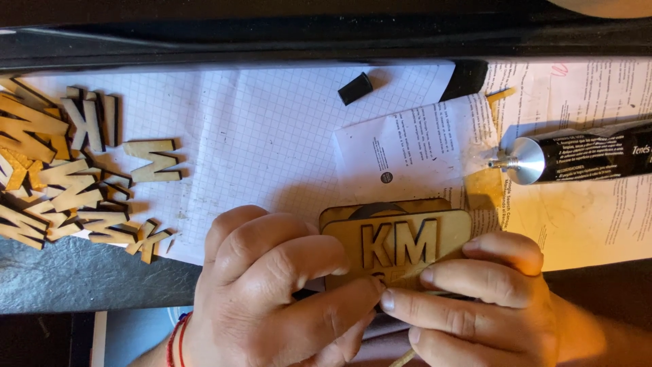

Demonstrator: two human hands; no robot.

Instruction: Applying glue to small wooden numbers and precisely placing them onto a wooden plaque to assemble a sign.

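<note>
Wooden plaque [397,241] pinched at its near edge by both hands' fingers [435,278].

Both hands are low and close together, knuckles up, almost meeting at the fingertips. The left hand [278,285] is curled into a loose fist, fingers bent under, its thumb stretched toward the other hand. The right hand [475,299] lies flatter, fingers extended leftward and stacked one above another, index fingertip touching the left thumb's tip. Red cords circle the left wrist.
</note>
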